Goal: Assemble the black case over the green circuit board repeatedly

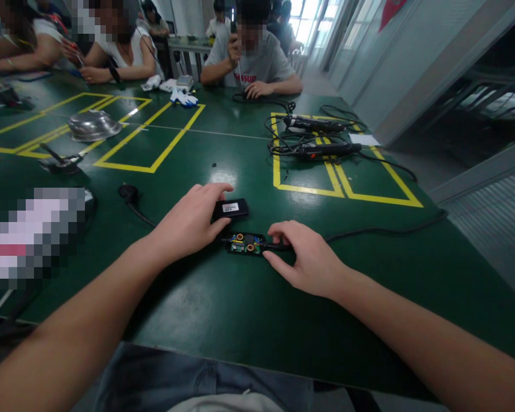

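A black plastic case half (245,249) lies open side up on the table, showing a circuit board with copper-wound coils and coloured wires. Its matching black cover (239,209), with a white label, is just beyond it. My left hand (193,220) has thumb and fingers around the cover's left end. At the case's right end, my right hand (306,254) curves over the black cable (278,247), thumb and fingertips apart. The thumb tip is by the case's near corner; whether it touches is unclear. A plug (129,193) lies left of my left hand on its cord.
Two corded electric screwdrivers (321,150) lie within yellow tape at the right. A metal bowl (93,126) and white-blue gloves (183,98) are farther left. A blurred-out object (34,234) sits near left. Across the green table (223,320), a person (251,63) works with a tool.
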The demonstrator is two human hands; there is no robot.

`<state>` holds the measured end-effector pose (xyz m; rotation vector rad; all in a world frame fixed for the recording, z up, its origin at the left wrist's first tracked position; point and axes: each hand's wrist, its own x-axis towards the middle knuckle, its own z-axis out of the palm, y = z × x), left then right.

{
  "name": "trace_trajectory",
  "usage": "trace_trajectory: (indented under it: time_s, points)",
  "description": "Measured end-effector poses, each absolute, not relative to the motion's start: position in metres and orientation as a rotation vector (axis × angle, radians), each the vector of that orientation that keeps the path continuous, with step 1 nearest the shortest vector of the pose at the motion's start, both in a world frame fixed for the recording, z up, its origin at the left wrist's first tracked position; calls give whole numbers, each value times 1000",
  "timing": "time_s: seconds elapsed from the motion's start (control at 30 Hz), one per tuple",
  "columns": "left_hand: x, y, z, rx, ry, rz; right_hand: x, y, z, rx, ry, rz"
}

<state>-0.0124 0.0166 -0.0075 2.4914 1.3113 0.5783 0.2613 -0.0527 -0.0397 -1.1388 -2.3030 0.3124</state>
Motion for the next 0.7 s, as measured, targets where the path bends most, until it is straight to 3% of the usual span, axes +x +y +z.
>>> trace_trajectory:
  time_s: [0.13,0.33,0.5,0.7]
  points:
    - [-17,25,-12,2523,1391,384,261,-50,-39,-1076,-2376,273]
    - [-15,16,5,2551,1175,481,262,-50,-43,-1072,-2342,295]
    - [-13,6,14,2371,985,134,263,-50,-45,-1098,-2352,328]
    - [-12,6,14,2309,1010,72,263,-51,-47,-1105,-2347,309]
